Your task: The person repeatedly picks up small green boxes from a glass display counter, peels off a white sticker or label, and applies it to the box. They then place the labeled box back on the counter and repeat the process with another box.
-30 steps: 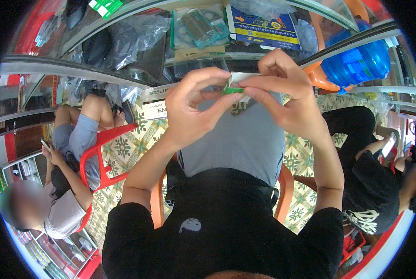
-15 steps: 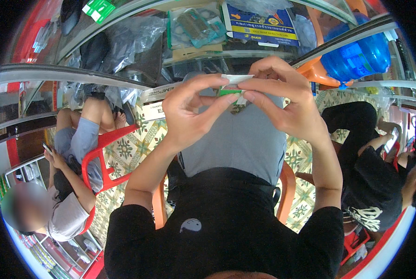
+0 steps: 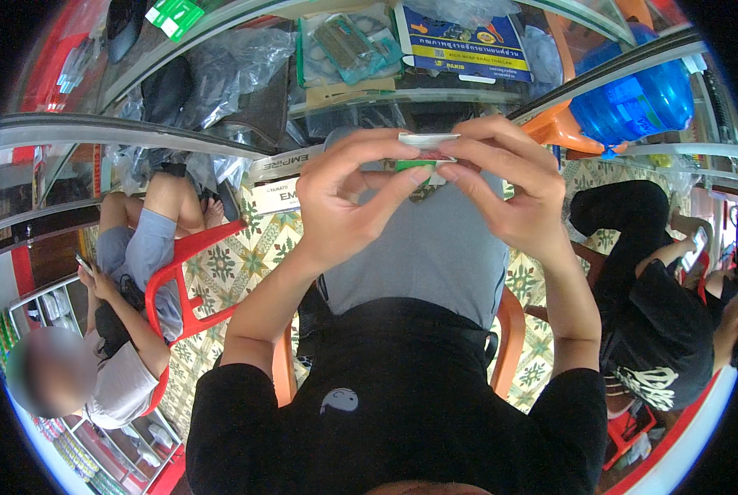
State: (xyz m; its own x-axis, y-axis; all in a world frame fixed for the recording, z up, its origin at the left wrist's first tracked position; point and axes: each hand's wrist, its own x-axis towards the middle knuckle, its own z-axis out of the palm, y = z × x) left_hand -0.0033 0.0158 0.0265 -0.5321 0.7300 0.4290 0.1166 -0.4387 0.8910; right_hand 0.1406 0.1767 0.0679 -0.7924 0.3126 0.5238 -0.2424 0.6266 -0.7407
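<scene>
Above my lap I hold a small carton (image 3: 428, 140) with white, red and green parts, held up between both hands. My left hand (image 3: 336, 194) pinches its left end between thumb and fingers. At the right end, the thumb and forefinger of my right hand (image 3: 522, 194) are closed on it. A white flap or edge shows along the top, and a green side shows below, beside my left thumb. Fingers cover much of the carton, so whether anything is inside cannot be seen.
Ahead stands a glass display case with a blue and yellow box (image 3: 468, 49) and bagged parts (image 3: 348, 49). A blue water bottle (image 3: 633, 103) is at the right. One person sits on a red chair (image 3: 179, 289) at the left, another in black (image 3: 658, 330) at the right.
Both hands have shifted slightly to the right with the carton, which stays pinched between them. The carton seems tilted a little differently.
</scene>
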